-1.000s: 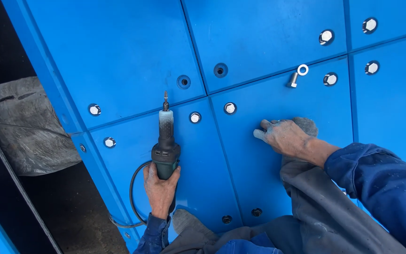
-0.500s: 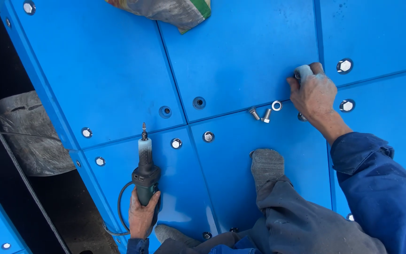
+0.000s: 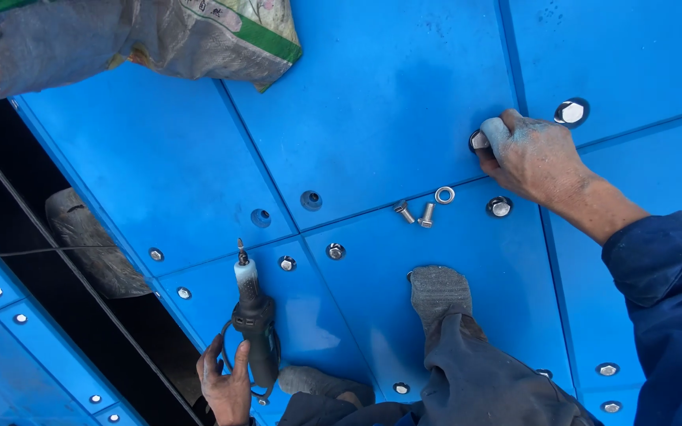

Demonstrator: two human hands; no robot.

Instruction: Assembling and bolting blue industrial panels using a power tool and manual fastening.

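On the blue panel floor (image 3: 388, 95), at about two o'clock from the centre of the view, the right hand (image 3: 534, 162) presses its fingertips (image 3: 496, 132) around a bolt head (image 3: 479, 141) seated in a recessed hole. The fingers are curled and pinch it; only a sliver of bright metal shows past the forefinger. At seven o'clock the left hand (image 3: 226, 386) is closed around the dark body of a corded power tool (image 3: 252, 327), whose pale nose and thin bit point toward twelve o'clock and stand clear of the panel holes.

Just below the right hand, at its seven o'clock, two loose bolts (image 3: 414, 213) and a washer (image 3: 444, 195) lie on the panel, near each other but apart. More seated bolts sit at the hand's two o'clock (image 3: 571, 112) and six o'clock (image 3: 500, 207). Two open holes (image 3: 311, 200) lie toward the centre.

The bolt looks like small, hard, smooth steel: light, stiff, not fragile, but likely slick and prone to roll on this sloping, glossy surface. The flat sides of the head seem the surest place to take it, between thumb and forefinger. The tool looks heavier and nose-long, so the grip around its thick body suits it.

A grey sack (image 3: 120, 31) rests at eleven o'clock.
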